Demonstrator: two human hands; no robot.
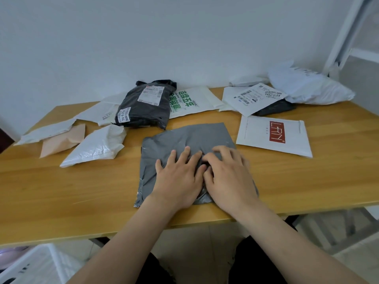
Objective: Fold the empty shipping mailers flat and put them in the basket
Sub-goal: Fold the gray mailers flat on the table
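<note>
A grey plastic mailer [190,138] lies flat on the wooden table [61,191] near its front edge. My left hand [178,181] presses on its middle with fingers spread and straight. Beside it, my right hand [227,177] rests on the same mailer, its fingertips bent a little into a wrinkle of the plastic. Whether those fingers pinch the wrinkle is unclear. A white slatted basket [37,265] stands on the floor at the lower left, below the table.
Several other mailers lie behind: a black one with labels [143,107], a crumpled white bag [96,146], a beige one [63,140], a white envelope with a red logo [274,136], a green-printed one [192,101], and a pile at the back right [307,87].
</note>
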